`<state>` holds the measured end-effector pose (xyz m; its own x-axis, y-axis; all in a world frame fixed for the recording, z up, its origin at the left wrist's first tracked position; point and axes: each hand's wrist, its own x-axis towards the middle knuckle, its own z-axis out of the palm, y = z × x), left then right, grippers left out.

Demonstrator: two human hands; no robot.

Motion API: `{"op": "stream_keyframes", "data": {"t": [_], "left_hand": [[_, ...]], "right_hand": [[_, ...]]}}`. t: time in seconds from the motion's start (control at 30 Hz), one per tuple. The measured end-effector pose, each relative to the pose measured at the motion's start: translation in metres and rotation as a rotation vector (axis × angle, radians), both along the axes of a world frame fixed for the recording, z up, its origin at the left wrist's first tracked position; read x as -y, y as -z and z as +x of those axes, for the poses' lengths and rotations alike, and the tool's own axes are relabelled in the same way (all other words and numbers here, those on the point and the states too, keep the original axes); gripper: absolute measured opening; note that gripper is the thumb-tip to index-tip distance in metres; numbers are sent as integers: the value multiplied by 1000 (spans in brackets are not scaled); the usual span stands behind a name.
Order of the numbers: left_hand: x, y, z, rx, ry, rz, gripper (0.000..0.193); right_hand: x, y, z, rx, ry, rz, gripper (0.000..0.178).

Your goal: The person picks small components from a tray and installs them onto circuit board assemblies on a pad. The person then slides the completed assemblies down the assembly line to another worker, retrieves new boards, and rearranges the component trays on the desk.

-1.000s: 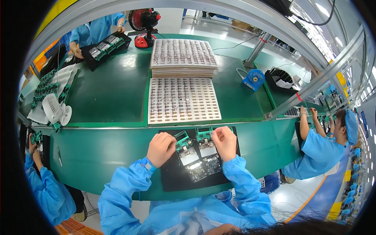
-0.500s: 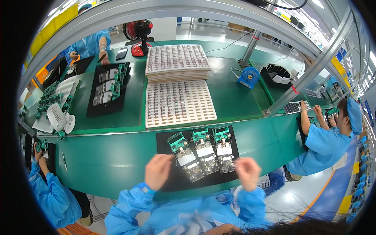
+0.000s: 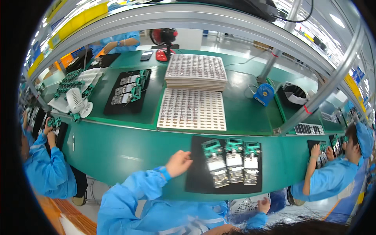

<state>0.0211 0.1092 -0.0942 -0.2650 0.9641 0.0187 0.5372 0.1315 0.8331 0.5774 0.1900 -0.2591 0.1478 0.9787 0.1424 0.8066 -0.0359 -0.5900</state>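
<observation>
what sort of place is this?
Likely an electronics assembly line: three circuit boards with green frames on a black mat, a white tray with rows of small parts, and a co-worker in blue smock and cap.

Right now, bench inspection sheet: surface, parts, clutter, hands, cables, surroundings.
Surface: green worktop, black mat on it.
Parts: three circuit boards with green frames, side by side on the mat; white parts tray beyond.
Clutter: slim pen-like tool at left; blue fan, white fan farther back.
Hands: left hand at mat's left edge, contact unclear; right hand by the blue bin.
Cables: black cable overhead.
Surroundings: co-worker in blue at right, another at left.
</observation>
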Motion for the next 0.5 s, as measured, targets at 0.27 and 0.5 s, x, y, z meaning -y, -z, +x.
{"op": "stream_keyframes", "data": {"t": [0.27, 0.5], "left_hand": [[-109, 11, 150, 239, 330, 349, 51], [-85, -55, 50, 240, 345, 395, 31]], "right_hand": [[-42, -39, 73, -13, 36, 9, 35], [-67, -114, 61, -379, -174, -302, 33]]}}
